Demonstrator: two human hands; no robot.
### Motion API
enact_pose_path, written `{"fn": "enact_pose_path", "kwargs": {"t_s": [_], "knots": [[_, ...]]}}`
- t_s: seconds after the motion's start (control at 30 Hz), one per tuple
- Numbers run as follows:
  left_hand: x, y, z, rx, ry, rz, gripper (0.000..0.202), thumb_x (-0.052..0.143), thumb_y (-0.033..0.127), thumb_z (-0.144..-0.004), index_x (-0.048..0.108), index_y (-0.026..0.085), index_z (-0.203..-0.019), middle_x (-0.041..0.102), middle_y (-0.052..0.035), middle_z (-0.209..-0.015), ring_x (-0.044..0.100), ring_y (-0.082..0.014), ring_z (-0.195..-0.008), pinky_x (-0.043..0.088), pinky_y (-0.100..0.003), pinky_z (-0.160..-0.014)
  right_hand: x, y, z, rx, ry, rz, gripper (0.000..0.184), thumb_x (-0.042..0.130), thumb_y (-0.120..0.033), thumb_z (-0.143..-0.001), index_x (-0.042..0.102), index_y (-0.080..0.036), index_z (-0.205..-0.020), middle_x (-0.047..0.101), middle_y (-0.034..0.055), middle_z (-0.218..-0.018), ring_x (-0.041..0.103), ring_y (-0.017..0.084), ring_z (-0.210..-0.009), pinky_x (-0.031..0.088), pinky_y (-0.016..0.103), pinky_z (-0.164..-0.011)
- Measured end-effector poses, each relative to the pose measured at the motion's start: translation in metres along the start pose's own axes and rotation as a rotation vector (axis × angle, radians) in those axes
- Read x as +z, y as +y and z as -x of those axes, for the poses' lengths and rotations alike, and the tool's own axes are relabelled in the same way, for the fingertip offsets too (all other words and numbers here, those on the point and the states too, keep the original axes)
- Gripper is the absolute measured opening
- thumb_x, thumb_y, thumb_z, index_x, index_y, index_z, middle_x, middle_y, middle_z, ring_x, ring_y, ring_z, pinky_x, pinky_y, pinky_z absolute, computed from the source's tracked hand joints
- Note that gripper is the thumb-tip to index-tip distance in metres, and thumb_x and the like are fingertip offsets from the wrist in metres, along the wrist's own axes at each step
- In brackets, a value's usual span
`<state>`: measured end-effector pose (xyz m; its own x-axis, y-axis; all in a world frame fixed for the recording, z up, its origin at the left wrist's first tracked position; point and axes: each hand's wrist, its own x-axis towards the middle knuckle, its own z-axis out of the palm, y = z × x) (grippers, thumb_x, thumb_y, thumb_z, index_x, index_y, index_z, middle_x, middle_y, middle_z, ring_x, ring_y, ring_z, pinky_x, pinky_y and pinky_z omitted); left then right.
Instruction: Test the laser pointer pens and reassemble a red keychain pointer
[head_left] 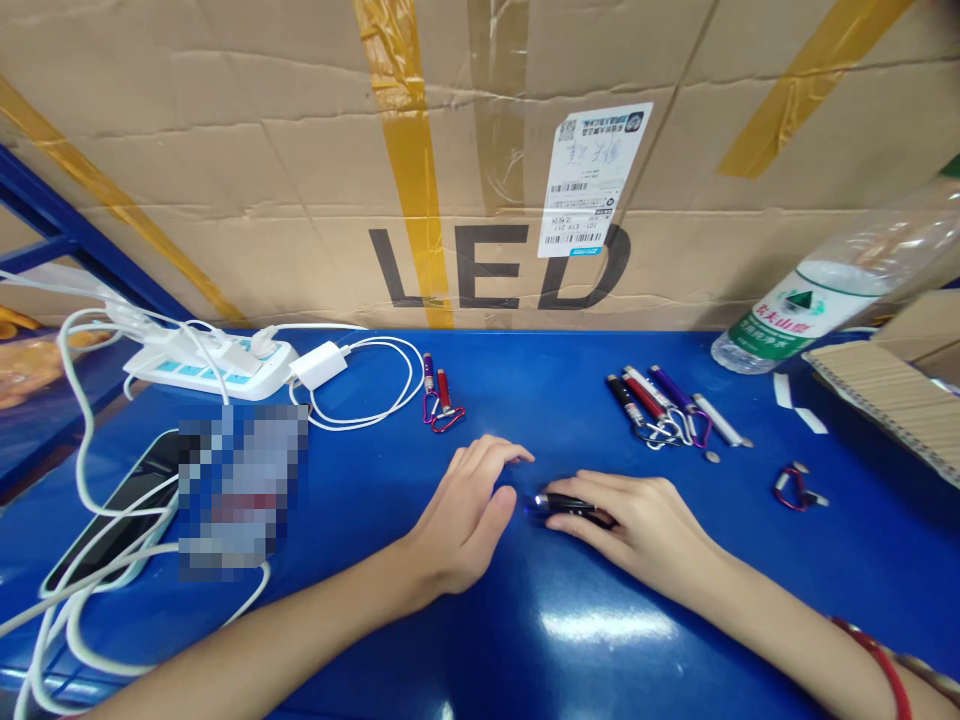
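My right hand (pixel 645 525) rests on the blue table (pixel 540 400) with its fingers closed on a small black keychain flashlight (pixel 566 503). The flashlight's tip points left and glows blue. My left hand (pixel 469 515) lies just left of that tip, palm down, fingers loosely curved and apart, holding nothing. A pile of several keychain flashlights (pixel 671 405) lies beyond my right hand. Two more, purple and red, with a carabiner (pixel 439 395), lie beyond my left hand.
A white power strip (pixel 210 360) with chargers and white cables sits at the left, near a dark phone (pixel 112 520). A plastic water bottle (pixel 832 290) lies at the right beside cardboard pieces (pixel 892 385). A loose red carabiner (pixel 795 487) lies nearby. A large cardboard box (pixel 480 150) marked LED closes off the back.
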<state>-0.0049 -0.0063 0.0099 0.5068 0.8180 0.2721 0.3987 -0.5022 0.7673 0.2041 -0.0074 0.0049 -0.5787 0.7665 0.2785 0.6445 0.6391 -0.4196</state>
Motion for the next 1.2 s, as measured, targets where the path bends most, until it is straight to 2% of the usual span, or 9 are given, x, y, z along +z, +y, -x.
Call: {"fn": "enact_pose_path", "kwargs": {"t_s": [0.13,0.37,0.63,0.77,1.0,1.2], "knots": [[0.0003,0.0005,-0.0003,-0.002,-0.002,-0.004,0.040,0.019,0.038,-0.096,0.047,0.015,-0.112,0.053,-0.0113,-0.109,0.048,-0.0239,-0.101,0.035,-0.039,-0.089,0.0000,0.0001,-0.0001,0.011,-0.011,-0.008,0.026,0.046,-0.040,-0.091,0.065,-0.023,-0.096,0.072,-0.0010,-0.084,0.069,0.013,-0.072,0.050,0.019,-0.058],[0.0005,0.0012,-0.0005,-0.008,-0.005,-0.010,0.039,0.019,0.038,-0.096,0.047,0.016,-0.112,0.054,-0.0112,-0.109,0.049,-0.0239,-0.101,0.035,-0.039,-0.089,0.0007,0.0013,-0.0021,-0.041,0.057,0.049,0.036,0.038,-0.041,-0.094,0.068,-0.021,-0.093,0.073,0.0017,-0.078,0.070,0.013,-0.066,0.050,0.020,-0.054],[-0.0003,0.0007,-0.0005,-0.006,-0.005,-0.009,0.036,0.021,0.035,-0.095,0.047,0.016,-0.111,0.054,-0.0111,-0.109,0.049,-0.0245,-0.100,0.035,-0.039,-0.088,-0.0001,0.0012,-0.0019,0.022,0.016,-0.064,0.028,0.044,-0.040,-0.092,0.066,-0.023,-0.093,0.074,0.0001,-0.086,0.071,0.014,-0.073,0.053,0.020,-0.061],[-0.0003,0.0005,-0.0001,-0.006,-0.004,-0.010,0.034,0.022,0.033,-0.095,0.047,0.016,-0.111,0.054,-0.0111,-0.109,0.049,-0.0246,-0.102,0.035,-0.040,-0.089,-0.0014,0.0001,-0.0015,0.043,-0.006,-0.078,0.022,0.048,-0.039,-0.090,0.063,-0.024,-0.098,0.073,-0.0011,-0.088,0.070,0.013,-0.072,0.052,0.019,-0.059],[-0.0007,0.0015,-0.0001,-0.015,-0.010,-0.011,0.034,0.022,0.033,-0.095,0.047,0.016,-0.111,0.054,-0.0112,-0.110,0.049,-0.0244,-0.102,0.035,-0.040,-0.090,0.0017,0.0016,-0.0023,-0.017,0.013,-0.007,0.033,0.037,-0.038,-0.095,0.063,-0.020,-0.102,0.074,0.0030,-0.091,0.071,0.016,-0.077,0.055,0.023,-0.063],[-0.0002,0.0014,-0.0002,-0.018,-0.005,-0.005,0.036,0.021,0.036,-0.096,0.048,0.016,-0.111,0.055,-0.0111,-0.110,0.049,-0.0247,-0.101,0.035,-0.040,-0.090,0.0018,0.0010,-0.0008,-0.003,-0.005,-0.022,0.024,0.045,-0.035,-0.092,0.065,-0.023,-0.099,0.074,0.0011,-0.092,0.072,0.016,-0.073,0.055,0.021,-0.060]]}}
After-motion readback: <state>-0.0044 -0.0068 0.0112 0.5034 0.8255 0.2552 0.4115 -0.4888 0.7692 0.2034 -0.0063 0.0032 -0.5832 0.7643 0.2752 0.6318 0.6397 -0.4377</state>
